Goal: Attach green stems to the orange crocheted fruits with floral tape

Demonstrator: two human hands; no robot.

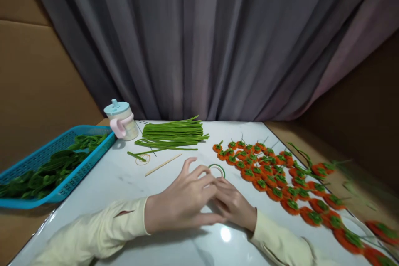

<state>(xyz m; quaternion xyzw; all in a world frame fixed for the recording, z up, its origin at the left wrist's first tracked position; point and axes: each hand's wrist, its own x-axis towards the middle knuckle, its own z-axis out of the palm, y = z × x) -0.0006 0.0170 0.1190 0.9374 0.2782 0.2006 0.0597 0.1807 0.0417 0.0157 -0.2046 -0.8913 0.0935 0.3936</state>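
Near the table's front, my left hand (190, 197) and my right hand (236, 204) meet. The left one's thumb and fingers are spread apart, with some fingertips touching or overlapping the right fingers; nothing shows in its grasp. My right fingers are bent inward and partly covered, so anything between them is hidden. Just beyond the hands lies a green roll of tape (223, 171). A thin wooden stick (163, 164) rests diagonally to the left. Farther back is a bundle of green pipe cleaners (173, 131), with a few loose ones in front.
Many fuzzy orange persimmon-shaped pieces with green tops (267, 170) spread along the right side. At back left stands a lidded cup (126, 122) with a pink handle. A blue basket (84, 176) holding green leaf-shaped pieces sits left. A thin yellowish ring (149, 160) lies near the stick.
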